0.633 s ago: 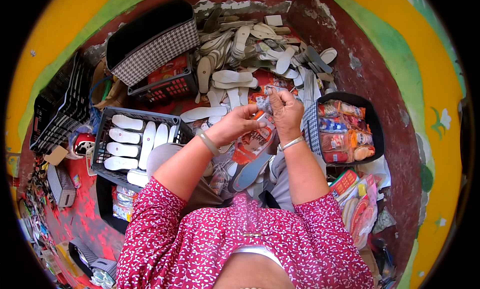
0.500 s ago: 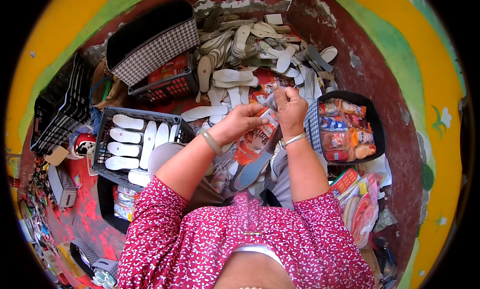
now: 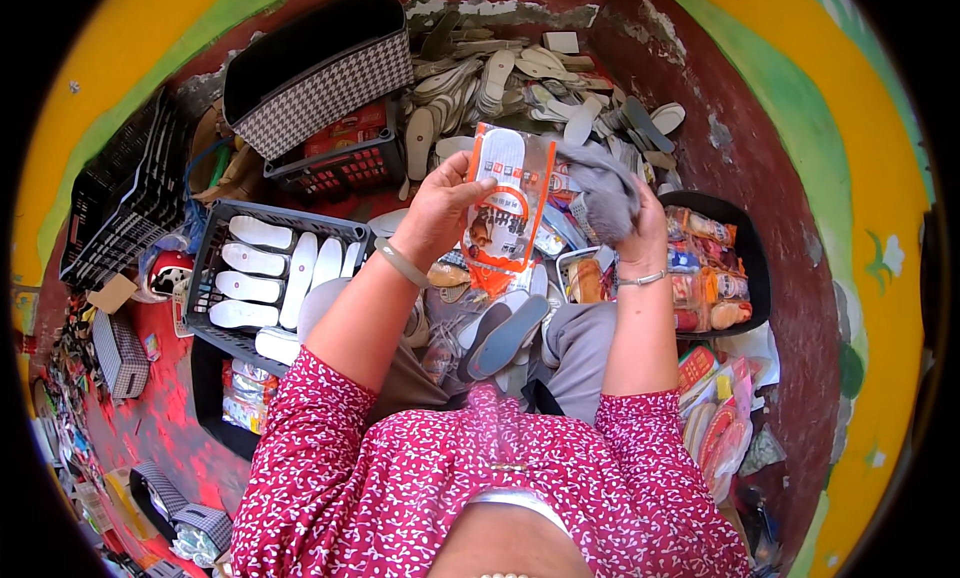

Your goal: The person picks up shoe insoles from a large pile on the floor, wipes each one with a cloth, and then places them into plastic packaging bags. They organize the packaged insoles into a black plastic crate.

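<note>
My left hand [image 3: 442, 210] pinches the left edge of a clear plastic packet [image 3: 512, 218] with orange print. The packet hangs upright, and a white insole shows inside its upper part. To the right, my right hand [image 3: 645, 240] is closed on a soft grey fuzzy cloth-like piece [image 3: 603, 190], bunched up; its full shape is hidden. Beneath the hands, between my knees, lie several loose insoles, among them a grey-blue insole [image 3: 508, 336].
At the left stands a dark crate [image 3: 205, 318] with rows of white insoles. A houndstooth bin [image 3: 325, 103] rests on another crate behind. Piled insoles [image 3: 490, 83] lie by the far wall. A dark bin [image 3: 757, 273] of packed goods stands right, above bagged insoles [image 3: 728, 428].
My hands have moved apart. The packet has been raised and turned upright in my left hand, while my right hand has moved right with the grey fuzzy piece.
</note>
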Available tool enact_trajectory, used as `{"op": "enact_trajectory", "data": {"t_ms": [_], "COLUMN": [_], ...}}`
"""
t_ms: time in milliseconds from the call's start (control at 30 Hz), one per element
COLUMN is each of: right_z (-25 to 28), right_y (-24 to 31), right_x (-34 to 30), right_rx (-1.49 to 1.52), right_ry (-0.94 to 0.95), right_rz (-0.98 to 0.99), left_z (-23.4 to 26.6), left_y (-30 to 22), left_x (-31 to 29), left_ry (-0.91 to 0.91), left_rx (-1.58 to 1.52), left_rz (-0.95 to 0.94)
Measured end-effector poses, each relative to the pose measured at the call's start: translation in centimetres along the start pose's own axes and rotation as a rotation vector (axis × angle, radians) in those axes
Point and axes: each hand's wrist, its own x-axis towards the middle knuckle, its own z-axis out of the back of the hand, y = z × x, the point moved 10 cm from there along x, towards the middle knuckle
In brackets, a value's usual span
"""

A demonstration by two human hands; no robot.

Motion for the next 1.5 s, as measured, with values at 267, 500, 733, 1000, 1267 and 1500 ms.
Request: {"op": "enact_trajectory", "data": {"t_ms": [267, 500, 733, 1000, 1267, 1500], "right_z": [-9.6, -9.5, -11.1, -8.5, 0.5, -3.8], "right_y": [-2.0, -4.6, -1.4, -1.4, 3.0, -0.7], "right_x": [-4.0, -4.1, -5.6, -4.7, -1.0, -1.3], "right_rx": [0.065, -0.285, -1.029, -0.802, -0.285, -0.115], "right_ry": [0.378, 0.274, 0.021, -0.109, -0.349, 0.077], "right_rz": [-0.047, -0.052, 0.627, 0.653, 0.372, 0.041], "left_z": [-1.4, -0.9, -1.7, -2.7, 0.3, 1.1], "left_y": [1.1, 3.9, 4.8, 3.8, -0.8, -2.9], "left_x": [0.1, 0.1, 0.1, -0.1, -0.6, 0.1], "left_ry": [0.094, 0.08, 0.09, 0.099, -0.043, -0.039], "left_rx": [0.117, 0.412, 0.194, 0.155, 0.052, -0.059], "left_rz": [-0.018, 0.105, 0.135, 0.076, -0.036, -0.164]}}
